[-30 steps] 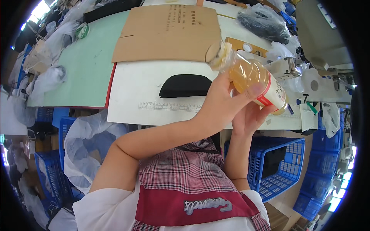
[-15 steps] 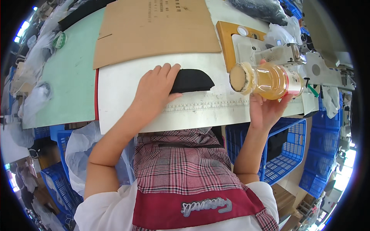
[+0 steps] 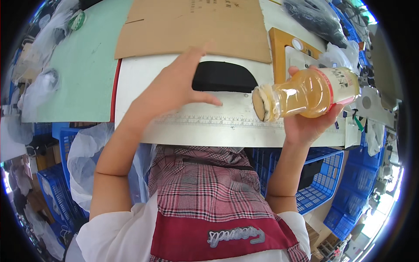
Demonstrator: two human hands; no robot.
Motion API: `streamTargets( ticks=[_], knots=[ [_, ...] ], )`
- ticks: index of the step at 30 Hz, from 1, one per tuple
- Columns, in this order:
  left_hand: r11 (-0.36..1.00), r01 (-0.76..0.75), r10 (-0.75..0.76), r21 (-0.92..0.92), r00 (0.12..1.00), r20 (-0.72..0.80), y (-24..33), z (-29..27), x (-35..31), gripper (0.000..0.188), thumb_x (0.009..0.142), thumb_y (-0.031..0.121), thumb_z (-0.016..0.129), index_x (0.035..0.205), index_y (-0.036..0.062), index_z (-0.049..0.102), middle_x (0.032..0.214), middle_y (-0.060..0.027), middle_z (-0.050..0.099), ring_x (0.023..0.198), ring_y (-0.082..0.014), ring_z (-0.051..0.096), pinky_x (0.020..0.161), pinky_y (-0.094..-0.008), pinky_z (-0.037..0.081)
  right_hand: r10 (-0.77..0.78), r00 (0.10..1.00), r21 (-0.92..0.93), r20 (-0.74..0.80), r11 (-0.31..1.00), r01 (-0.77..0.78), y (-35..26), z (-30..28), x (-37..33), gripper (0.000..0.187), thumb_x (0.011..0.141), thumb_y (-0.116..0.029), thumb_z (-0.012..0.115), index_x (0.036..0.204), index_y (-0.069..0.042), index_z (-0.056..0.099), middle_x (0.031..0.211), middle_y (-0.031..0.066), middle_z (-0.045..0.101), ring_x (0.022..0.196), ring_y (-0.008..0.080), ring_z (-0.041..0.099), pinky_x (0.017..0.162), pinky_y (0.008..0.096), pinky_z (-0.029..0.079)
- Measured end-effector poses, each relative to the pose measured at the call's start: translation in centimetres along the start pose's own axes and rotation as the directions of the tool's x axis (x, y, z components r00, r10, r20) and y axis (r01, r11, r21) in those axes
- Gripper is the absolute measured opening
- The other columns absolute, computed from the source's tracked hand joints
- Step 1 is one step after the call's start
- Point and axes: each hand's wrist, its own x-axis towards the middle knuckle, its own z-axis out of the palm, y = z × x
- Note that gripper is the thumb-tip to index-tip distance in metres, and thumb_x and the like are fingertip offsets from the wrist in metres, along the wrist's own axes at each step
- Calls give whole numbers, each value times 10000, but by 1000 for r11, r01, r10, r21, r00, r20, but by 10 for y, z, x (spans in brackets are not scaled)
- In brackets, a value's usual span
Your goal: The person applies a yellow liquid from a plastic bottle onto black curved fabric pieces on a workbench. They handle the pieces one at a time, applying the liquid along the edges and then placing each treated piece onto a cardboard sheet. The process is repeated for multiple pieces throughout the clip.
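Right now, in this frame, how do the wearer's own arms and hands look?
The left hand and right hand are bare, with no gloves visible, though part of the right is hidden. No watch or bracelet shows on the bare forearms. Short, loose white sleeves cover the upper arms, beside a pink, black and white plaid apron with a maroon band.

I'm watching through the left head-worn fisheye, which looks steeply down from close above: table [image 3: 209,136] across the frame's upper half, apron [image 3: 209,187] at lower centre, straight edges bending toward the dark rim.
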Motion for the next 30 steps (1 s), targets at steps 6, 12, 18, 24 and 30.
streamTargets(
  ticks=[6,12,18,24,30],
  knots=[
    [755,351,-373,-553,925,78,-34,-13,-31,294,837,250,557,1002,26,462,895,-64,508,745,-106,488,639,-217,409,-12,996,-313,91,949,40,-7,13,17,815,729,-447,637,1291,17,271,1253,262,369,1199,370,347,938,430,396],
    [770,287,-377,-569,925,-42,-26,5,-36,230,839,239,539,793,22,475,739,-34,499,618,-87,428,557,-201,361,-206,978,-601,26,779,180,1,25,29,638,714,-307,678,1175,30,395,1058,146,523,899,191,539,750,298,451],
    [912,162,-223,-376,967,-125,-31,10,-33,129,826,149,527,780,41,476,716,21,446,644,-56,376,571,-193,314,-74,978,-835,196,511,206,12,52,29,501,635,-264,755,982,25,538,894,92,584,782,164,566,695,267,461],
    [914,154,-217,-376,968,-129,-28,8,-34,131,821,131,531,766,26,476,692,19,449,630,-58,367,559,-207,303,122,966,-947,229,257,192,23,74,27,551,626,-353,758,980,14,549,939,86,583,818,171,557,736,290,455],
    [870,192,-253,-453,964,-78,-29,6,-33,161,806,140,528,745,0,477,675,-57,489,631,-147,427,596,-273,368,72,903,-887,424,233,398,49,85,27,338,601,-215,781,833,-23,627,792,48,639,671,121,605,611,239,495]
  ],
)
